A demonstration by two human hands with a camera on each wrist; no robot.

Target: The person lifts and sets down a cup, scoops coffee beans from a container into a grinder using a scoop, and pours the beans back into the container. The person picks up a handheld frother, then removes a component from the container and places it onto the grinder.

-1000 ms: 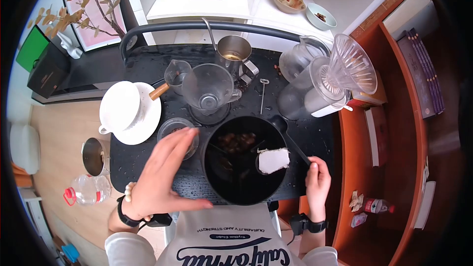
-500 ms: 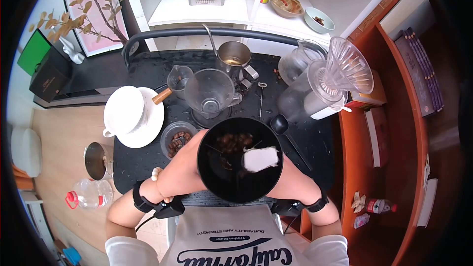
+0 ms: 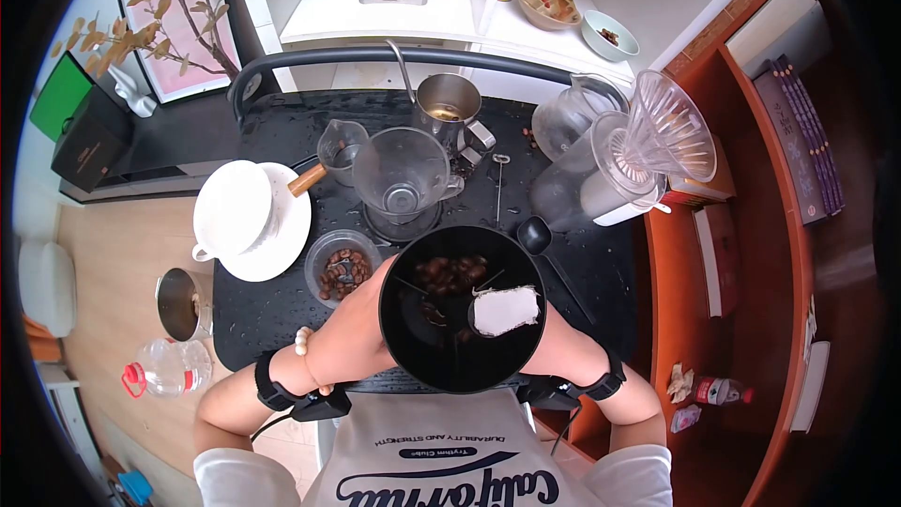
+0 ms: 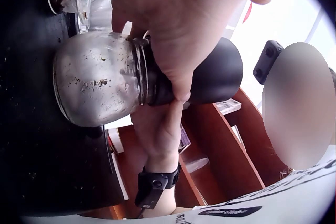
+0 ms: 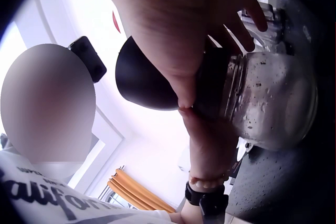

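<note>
A coffee grinder [image 3: 462,308] is being held up with both hands, just above the near edge of the black table [image 3: 272,300]. It has a wide black bowl on top and a round glass jar [image 4: 97,79] below. The left hand [image 4: 173,29] is being wrapped round the dark neck where the bowl meets the jar, with fingers curled tight on it. The right hand [image 5: 178,29] is being wrapped round the same neck from the other side, also gripping it. Two hands are probably being used because the grinder is top-heavy and could tip, and the neck is the thin part that fits a hand best.

From the head view, brown coffee beans [image 3: 450,274] are being seen inside the black bowl, beside a white patch [image 3: 507,310]. The grinder is being kept upright, so the beans are staying in.

Just left of the grinder, a small glass cup of beans [image 3: 343,268] is sitting on the table. A black scoop [image 3: 534,237] is lying to the right. Behind, a glass funnel [image 3: 402,174] is resting on a stand, with a metal kettle [image 3: 447,101] further back. A white cup on a saucer [image 3: 246,211] is standing at the left.
</note>
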